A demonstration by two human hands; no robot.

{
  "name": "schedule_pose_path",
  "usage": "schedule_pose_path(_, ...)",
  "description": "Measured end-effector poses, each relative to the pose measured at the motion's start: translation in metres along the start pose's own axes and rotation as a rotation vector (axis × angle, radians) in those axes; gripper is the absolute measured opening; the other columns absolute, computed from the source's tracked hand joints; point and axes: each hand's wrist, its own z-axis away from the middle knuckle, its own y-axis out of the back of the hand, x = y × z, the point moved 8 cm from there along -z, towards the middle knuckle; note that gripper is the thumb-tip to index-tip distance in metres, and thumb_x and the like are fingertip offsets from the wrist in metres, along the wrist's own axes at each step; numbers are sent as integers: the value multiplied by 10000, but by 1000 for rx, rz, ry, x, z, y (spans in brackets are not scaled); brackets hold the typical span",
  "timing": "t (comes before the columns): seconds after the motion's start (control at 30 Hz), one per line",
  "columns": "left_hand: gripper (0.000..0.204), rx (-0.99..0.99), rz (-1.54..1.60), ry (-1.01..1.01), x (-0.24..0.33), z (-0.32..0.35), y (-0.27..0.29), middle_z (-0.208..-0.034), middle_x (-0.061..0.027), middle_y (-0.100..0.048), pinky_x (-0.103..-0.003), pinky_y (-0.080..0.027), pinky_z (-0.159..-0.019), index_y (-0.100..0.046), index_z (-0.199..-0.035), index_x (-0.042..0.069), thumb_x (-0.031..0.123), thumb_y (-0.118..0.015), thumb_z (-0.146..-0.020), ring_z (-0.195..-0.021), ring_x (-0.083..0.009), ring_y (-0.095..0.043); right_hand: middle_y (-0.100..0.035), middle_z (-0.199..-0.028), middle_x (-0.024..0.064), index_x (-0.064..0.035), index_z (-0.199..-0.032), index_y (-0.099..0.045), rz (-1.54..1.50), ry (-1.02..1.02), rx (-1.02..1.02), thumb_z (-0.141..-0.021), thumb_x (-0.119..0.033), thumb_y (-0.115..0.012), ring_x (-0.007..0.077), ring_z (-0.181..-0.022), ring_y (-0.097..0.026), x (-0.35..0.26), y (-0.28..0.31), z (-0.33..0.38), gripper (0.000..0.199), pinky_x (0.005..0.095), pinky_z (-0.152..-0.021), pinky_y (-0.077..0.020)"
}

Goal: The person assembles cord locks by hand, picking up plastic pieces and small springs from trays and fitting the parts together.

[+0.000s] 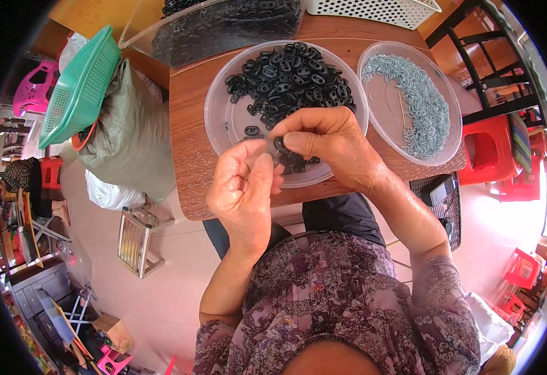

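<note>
My right hand (326,140) pinches a small black plastic part (281,145) between thumb and forefinger, over the near edge of a clear round tray (218,119) heaped with several black plastic parts (292,75). My left hand (242,187) is curled close beside it, fingertips touching the same black part; whether it holds a screw I cannot tell. A second clear round tray (382,106) to the right holds a band of small silver screws (420,103).
The trays sit on a small wooden table (189,144). A clear bag of black parts (223,25) and a white basket (373,9) lie at the back. A green basket (79,87) rests on a grey sack (129,137) to the left. Red stools (489,150) stand right.
</note>
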Motion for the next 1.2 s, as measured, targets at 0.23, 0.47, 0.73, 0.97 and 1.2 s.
schedule_pose_path(0.23, 168, 1, -51, -27, 3, -2, -2, -771, -41, -605, -169, -453, -536, -539, -1017, -29, 30, -555, -861, -627, -57, -562, -585, -744, -12, 12, -917, -632, 47, -3, -11, -802, -62, -596, 37, -685, -503, -4, 2, -1, 142, 194, -600, -412)
schedule_pose_path(0.47, 166, 8, -52, -39, 1, -4, -6, -774, -47, -608, -168, -457, -539, -539, -1017, -33, 18, -545, -859, -620, -57, -560, -596, -757, 4, 23, -899, -613, -28, 17, -16, -801, -46, -599, 45, -692, -522, -3, 0, -1, 120, 186, -601, -418)
schedule_pose_path(0.73, 206, 0, 41, -44, -4, -6, -8, -787, -45, -607, -168, -442, -553, -518, -1053, -38, 68, -552, -880, -644, -53, -546, -605, -754, 14, 30, -877, -607, 27, 102, 71, -817, -39, -587, 55, -703, -545, -11, 0, 1, 94, 199, -622, -454)
schedule_pose_path(0.97, 235, 29, -20, -122, -4, -5, -10, -783, -34, -599, -166, -435, -551, -511, -1084, -43, 71, -550, -882, -631, -51, -535, -595, -759, 11, 28, -862, -599, 6, 135, 112, -837, -16, -564, 54, -699, -540, -12, -4, 4, 62, 204, -629, -460)
schedule_pose_path(1.2, 250, 15, 31, -48, -6, -7, -13, -762, -30, -598, -166, -430, -551, -533, -1099, -50, 81, -547, -887, -614, -55, -524, -575, -731, 40, 39, -838, -573, -32, 108, 164, -839, -10, -547, 77, -657, -545, -5, -6, 9, 55, 226, -588, -457)
